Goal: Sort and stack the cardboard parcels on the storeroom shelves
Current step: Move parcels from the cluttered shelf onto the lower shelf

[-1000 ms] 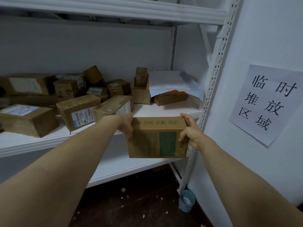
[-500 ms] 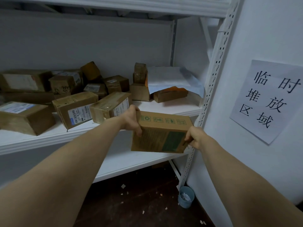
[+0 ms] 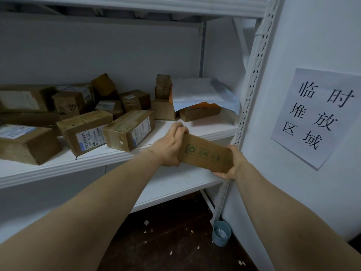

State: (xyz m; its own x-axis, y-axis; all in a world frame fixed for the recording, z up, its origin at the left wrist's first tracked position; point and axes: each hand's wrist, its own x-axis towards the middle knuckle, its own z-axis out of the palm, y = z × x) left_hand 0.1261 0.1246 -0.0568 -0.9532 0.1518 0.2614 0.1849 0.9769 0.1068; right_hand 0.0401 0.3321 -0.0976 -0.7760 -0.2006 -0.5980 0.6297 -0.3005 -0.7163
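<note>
A brown cardboard parcel [image 3: 207,153] with green printed symbols is tilted nearly flat at the front right edge of the middle shelf [image 3: 213,130]. My left hand [image 3: 170,145] grips its left end and my right hand [image 3: 232,163] grips its right end from below. Several other cardboard parcels lie jumbled on the same shelf, among them a taped parcel [image 3: 129,130] just left of my left hand and a labelled parcel [image 3: 86,132] beside it.
A white mailer bag [image 3: 197,92] lies over an orange-topped box [image 3: 199,112] at the back right. The perforated shelf post [image 3: 252,85] stands right of my hands. Below are a lower shelf [image 3: 175,184], a small blue bin [image 3: 221,233] and a paper sign [image 3: 316,116] on the wall.
The parcel has been raised and tipped from upright to nearly flat, its printed narrow side now facing me, and moved up to the middle shelf's edge. Both hands keep their hold.
</note>
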